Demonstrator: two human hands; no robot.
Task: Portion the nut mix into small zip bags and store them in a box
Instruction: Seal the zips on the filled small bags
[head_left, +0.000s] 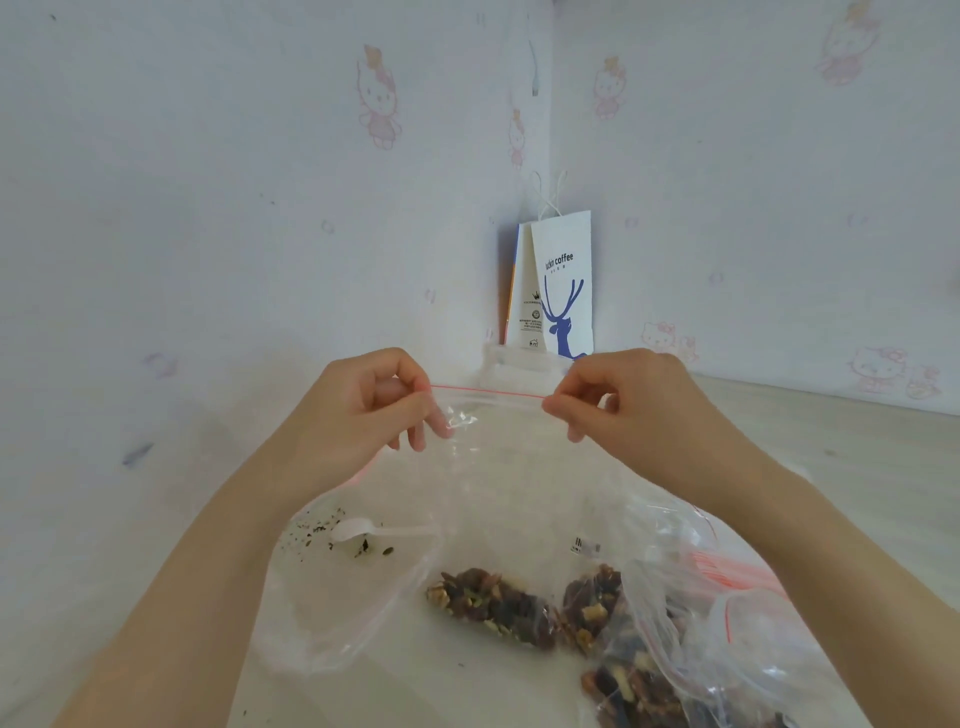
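Holds a small zip bag up in the air over the table, using both hands. Pinches the left end of its red strip with the thumb and first finger of the left hand, other fingers curled loosely below. Pinches the right end the same way with the right hand. Holds the strip straight and level between the two hands. Cannot tell if the strip is pressed shut.

Down on the table, close to the body: two filled little bags of nut mix, lying side by side and touching. To their right, a bigger bag of nut mix, partly cut off by the bottom edge. Just beyond that, a pile of empty zip bags with red strips. To the left, a white plastic spoon lying on a large clear bag, with dark crumbs around it.

Far back in the corner of the wall, a white paper bag with a blue deer, standing upright.
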